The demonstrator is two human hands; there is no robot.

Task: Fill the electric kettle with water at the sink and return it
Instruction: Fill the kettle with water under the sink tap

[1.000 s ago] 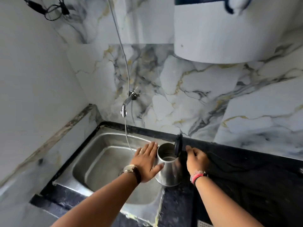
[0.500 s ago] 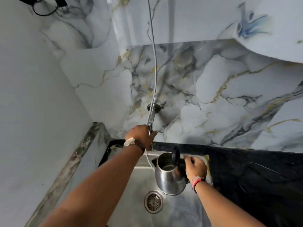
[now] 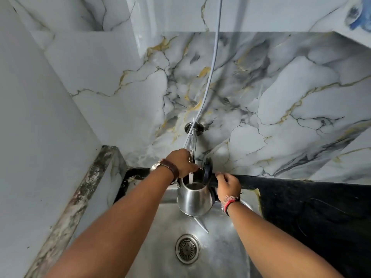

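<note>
kettle point(image 3: 194, 201): polished steel, rounded belly narrowing to an open mouth, held in the air above the sink basin, right under the tap. Upright, maybe a slight tilt, hard to tell.
lid point(image 3: 206, 171): black round disc, hinged, flipped up on the kettle's right side, standing nearly vertical.
handle: dark, on the kettle's right side, mostly hidden by the hand.
right hand point(image 3: 227, 184): fingers curled around the kettle handle, thumb on top near the lid hinge. Red and pale thread band on the wrist.
left hand point(image 3: 181, 162): closed over the tap's far-left end, fingers wrapped around the knob or lever; exact grip hidden. Brown leather strap watch on the wrist.
tap point(image 3: 191, 140): chrome, slim spout coming out of a round wall flange, pointing near and down.
water point(image 3: 190, 177): short white stream dropping from the spout into the kettle mouth; some water visible inside.
sink point(image 3: 220, 247): brushed stainless, rectangular basin, round perforated drain strainer point(image 3: 187, 248) in the near middle.
hose point(image 3: 212, 63): thin grey, runs down the wall to the tap.
wall point(image 3: 281, 97): glossy marble-look tile, white with grey and gold veins.
counter point(image 3: 311, 207): black stone, matte, right of the sink.
left ledge point(image 3: 80, 189): mottled grey-brown stone strip, worn and stained.
</note>
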